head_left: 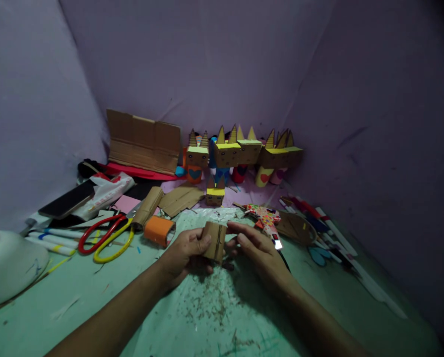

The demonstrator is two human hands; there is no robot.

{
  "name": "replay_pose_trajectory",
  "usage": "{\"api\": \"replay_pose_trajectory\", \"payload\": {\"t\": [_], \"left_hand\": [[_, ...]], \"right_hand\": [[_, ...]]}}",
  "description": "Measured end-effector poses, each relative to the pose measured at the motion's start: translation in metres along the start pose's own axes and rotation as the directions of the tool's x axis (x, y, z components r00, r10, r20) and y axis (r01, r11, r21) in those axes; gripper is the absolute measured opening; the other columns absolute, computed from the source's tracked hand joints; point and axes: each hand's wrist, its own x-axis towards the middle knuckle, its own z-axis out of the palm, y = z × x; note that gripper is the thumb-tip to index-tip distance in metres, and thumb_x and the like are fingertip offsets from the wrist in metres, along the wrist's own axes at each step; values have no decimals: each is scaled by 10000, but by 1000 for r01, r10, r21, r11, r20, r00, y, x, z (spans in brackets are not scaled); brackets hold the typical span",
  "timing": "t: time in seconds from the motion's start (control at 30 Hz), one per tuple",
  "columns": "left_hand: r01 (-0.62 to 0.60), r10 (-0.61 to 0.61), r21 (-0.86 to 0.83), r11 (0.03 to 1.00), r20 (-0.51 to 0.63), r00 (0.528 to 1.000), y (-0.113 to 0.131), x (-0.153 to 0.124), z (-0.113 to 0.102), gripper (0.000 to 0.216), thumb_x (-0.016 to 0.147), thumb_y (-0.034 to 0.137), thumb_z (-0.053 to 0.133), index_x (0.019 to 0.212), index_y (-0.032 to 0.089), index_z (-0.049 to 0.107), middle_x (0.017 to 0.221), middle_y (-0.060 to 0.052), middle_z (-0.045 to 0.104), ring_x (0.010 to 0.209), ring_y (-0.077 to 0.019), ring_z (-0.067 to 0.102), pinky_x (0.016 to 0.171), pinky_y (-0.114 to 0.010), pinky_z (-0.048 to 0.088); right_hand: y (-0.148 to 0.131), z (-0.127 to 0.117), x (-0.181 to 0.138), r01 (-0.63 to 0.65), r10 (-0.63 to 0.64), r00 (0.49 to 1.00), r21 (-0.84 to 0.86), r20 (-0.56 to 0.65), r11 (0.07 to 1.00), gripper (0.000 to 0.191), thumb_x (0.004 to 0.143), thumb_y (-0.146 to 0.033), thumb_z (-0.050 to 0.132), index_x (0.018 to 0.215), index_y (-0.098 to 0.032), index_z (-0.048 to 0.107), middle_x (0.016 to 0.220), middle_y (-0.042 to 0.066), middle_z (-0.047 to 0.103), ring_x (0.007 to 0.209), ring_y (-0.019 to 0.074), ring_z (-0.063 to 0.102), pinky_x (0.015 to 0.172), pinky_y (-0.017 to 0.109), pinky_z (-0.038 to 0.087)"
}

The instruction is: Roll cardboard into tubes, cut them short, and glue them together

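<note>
My left hand point(188, 252) is closed on a small brown piece of rolled cardboard point(215, 240), thumb on its front face. A dark seam runs down the right part of that piece. Close by its right edge is my right hand point(257, 248), fingers apart and slightly bent; I cannot tell whether a fingertip touches the cardboard. An orange cardboard ring point(158, 231) lies to the left of my left hand. Behind the hands stands a small cardboard head with pointed ears and a yellow top point(215, 196).
Scissors with red and yellow handles point(113, 243), a brown roll point(147, 207) and markers point(54, 240) lie left, near a white bowl point(9, 267). Several eared cardboard figures point(227, 154) line the back wall. Patterned paper point(264, 217) and more markers point(333, 228) lie right.
</note>
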Motion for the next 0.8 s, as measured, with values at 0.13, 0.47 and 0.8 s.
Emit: {"api": "replay_pose_trajectory", "payload": {"t": [0.13, 0.47, 0.8], "left_hand": [[8, -9, -36, 999, -21, 1000, -2, 0, 6, 507, 704, 552, 646, 942, 111, 572, 751, -60, 622, 580, -144, 601, 435, -208, 450], [-31, 44, 135, 990, -95, 994, 0, -3, 11, 632, 690, 564, 666, 1086, 80, 576, 613, -11, 590, 405, -85, 476, 347, -183, 386], [-252, 315, 236, 939, -289, 904, -2, -8, 15, 333, 654, 229, 695, 952, 159, 562, 724, 15, 585, 631, -110, 554, 565, -205, 444]], "right_hand": [[-1, 3, 1, 54, -53, 998, -25, 32, 998, 422, 759, -403, 666, 1138, -231, 597, 1064, 87, 608, 845, 194, 596, 726, 327, 498], [-7, -1, 1, 115, -94, 984, -136, 151, 984, 210, 678, -345, 737, 817, -190, 703, 972, 74, 595, 954, 236, 547, 836, 359, 430], [0, 12, 1, -246, 292, 956, 530, -4, 812, 337, 567, -332, 828, 848, -179, 720, 705, 18, 629, 605, 127, 558, 516, 232, 473]]}}
